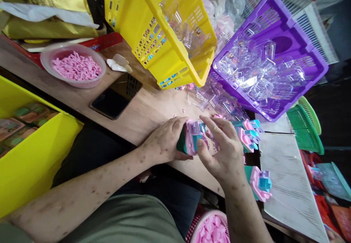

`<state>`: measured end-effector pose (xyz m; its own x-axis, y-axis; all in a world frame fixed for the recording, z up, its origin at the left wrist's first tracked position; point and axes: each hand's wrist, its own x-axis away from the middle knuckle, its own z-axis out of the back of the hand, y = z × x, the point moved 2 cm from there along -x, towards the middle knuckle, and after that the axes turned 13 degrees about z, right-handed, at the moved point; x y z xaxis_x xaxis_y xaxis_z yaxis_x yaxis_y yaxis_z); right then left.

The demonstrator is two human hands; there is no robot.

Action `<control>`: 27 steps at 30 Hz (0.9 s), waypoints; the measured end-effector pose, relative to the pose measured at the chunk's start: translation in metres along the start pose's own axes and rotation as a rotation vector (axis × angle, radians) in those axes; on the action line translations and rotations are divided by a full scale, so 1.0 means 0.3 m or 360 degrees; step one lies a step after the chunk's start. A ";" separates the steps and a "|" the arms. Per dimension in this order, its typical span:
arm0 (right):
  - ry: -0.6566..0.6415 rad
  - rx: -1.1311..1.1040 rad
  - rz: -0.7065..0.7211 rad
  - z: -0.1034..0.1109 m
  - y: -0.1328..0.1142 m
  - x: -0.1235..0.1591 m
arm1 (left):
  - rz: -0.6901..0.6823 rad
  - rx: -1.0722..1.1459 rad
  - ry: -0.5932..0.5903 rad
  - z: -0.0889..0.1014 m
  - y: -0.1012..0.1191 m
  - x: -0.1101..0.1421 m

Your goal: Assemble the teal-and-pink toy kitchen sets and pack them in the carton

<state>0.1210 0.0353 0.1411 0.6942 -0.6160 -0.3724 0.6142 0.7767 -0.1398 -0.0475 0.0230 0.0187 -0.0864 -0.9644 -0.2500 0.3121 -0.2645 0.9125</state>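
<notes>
Your left hand (164, 140) and right hand (223, 149) grip a smooth pink-and-teal plastic toy piece (194, 138) with a clear glossy cover. You have a matt wood-grain table (142, 111), a glossy glass-faced phone (116, 96), a glossy yellow plastic basket (164, 27), a purple plastic basket (276, 52) of shiny clear shells, and a translucent bowl (73, 65) of matt pink bits.

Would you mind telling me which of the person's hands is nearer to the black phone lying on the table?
The left hand. It is just right of and below the phone, gripping the pink toy piece. The right hand holds the toy's far side, farther from the phone.
</notes>
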 end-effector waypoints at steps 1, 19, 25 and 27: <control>-0.0007 0.0012 -0.0008 0.002 -0.003 -0.004 | 0.0010 -0.0007 -0.0006 0.000 0.000 0.000; -0.0112 0.0048 -0.0064 -0.003 -0.012 -0.044 | 0.0025 -0.0059 -0.0025 -0.006 -0.007 -0.002; -0.0188 -0.0209 -0.0211 -0.001 0.030 -0.003 | -0.0002 0.0029 -0.0042 -0.002 -0.019 -0.010; -0.0189 -0.0423 -0.0309 -0.009 0.069 0.022 | -0.0021 0.0040 -0.0052 -0.001 -0.021 -0.009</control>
<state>0.1371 0.0477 0.1333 0.6223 -0.7547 -0.2079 0.6310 0.6408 -0.4373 -0.0491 0.0274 0.0136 -0.1212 -0.9602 -0.2518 0.2869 -0.2768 0.9171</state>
